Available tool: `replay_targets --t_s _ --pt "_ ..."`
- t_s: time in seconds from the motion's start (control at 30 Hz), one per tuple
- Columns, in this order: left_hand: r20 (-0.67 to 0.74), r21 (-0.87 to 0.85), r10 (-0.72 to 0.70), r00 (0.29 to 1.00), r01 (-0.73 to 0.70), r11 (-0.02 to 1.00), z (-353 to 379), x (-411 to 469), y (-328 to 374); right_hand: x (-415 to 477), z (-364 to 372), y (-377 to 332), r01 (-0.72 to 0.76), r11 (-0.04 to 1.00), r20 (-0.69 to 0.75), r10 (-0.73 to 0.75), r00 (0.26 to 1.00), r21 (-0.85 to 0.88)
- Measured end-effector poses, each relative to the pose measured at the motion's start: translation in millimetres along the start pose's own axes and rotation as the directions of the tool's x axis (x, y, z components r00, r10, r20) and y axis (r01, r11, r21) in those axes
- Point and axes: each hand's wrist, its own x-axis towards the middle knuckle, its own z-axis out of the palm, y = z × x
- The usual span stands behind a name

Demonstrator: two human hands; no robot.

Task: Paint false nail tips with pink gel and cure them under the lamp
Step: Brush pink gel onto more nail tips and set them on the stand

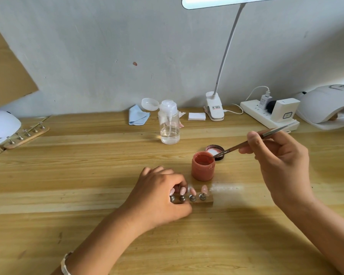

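**Brush at the gel jar, holder clasped**

The right grip (280, 159) pinches a brush (229, 148), its bristles at the rim of the open pink gel jar (203, 169). The lid (216, 150) lies just behind. The left grip (161, 197) clasps the wooden holder (206, 201) of nail tips (193, 190), hiding its left end. A pump bottle (169, 126) stands farther back on the tabletop (87, 165), and the curing lamp (326, 104) is at far right.

A small wooden block stand (206, 202), carrying four pale pink false nail tips (204, 189) on metal pegs, is gripped at its left end by the left hand (163, 195), with the fingers curled over it. A thin metal-handled brush (236, 146) is pinched in the right hand (280, 155) — its bristle end is laid at the rim of the open pink-smeared round gel jar (203, 169), which stands just behind the stand. A dark round lid (216, 150) is set upturned just behind the jar. A white domed curing lamp (326, 104) is seen at the far right of the light wooden table (87, 165).
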Motion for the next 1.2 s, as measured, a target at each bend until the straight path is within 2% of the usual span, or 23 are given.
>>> replay_targets --t_s 0.37,0.57,0.67,0.77,0.9,1.03,1.1,1.2 --pt "-0.007 -0.003 -0.004 1.0 0.004 1.0 -0.4 -0.9 1.0 9.5 -9.4 6.3 -0.02 1.0 -0.082 0.02 0.996 -0.002" --pt "-0.011 -0.001 -0.003 1.0 0.003 1.0 -0.3 -0.7 1.3 5.2 -5.9 8.7 -0.013 1.0 0.003 0.013 1.0 -0.003" --pt "-0.008 0.0 -0.003 1.0 0.003 1.0 -0.2 -0.8 1.0 8.9 -9.5 10.2 -0.014 1.0 -0.032 0.013 0.999 -0.014" --pt "0.003 -0.002 -0.001 1.0 0.001 1.0 -0.6 -1.1 0.9 11.1 -12.8 8.2 0.047 0.999 -0.032 -0.047 0.998 -0.003" --pt "0.002 0.002 -0.003 1.0 0.003 1.0 -0.6 -1.2 1.6 2.7 -6.0 8.2 0.254 0.957 0.15 -0.233 0.961 -0.137" --pt "0.002 0.004 0.0 1.0 0.0 1.0 -0.2 -0.5 1.5 -0.6 0.8 18.9 0.496 0.813 0.389 -0.368 0.844 -0.307" --pt "0.004 0.005 0.004 1.0 -0.004 1.0 0.2 -0.9 1.1 1.0 3.1 25.5 0.58 0.731 0.48 -0.388 0.787 -0.361" --pt "0.003 0.001 0.008 1.0 -0.008 1.0 0.4 -1.4 0.6 3.9 5.9 30.0 0.608 0.707 0.542 -0.371 0.754 -0.361"
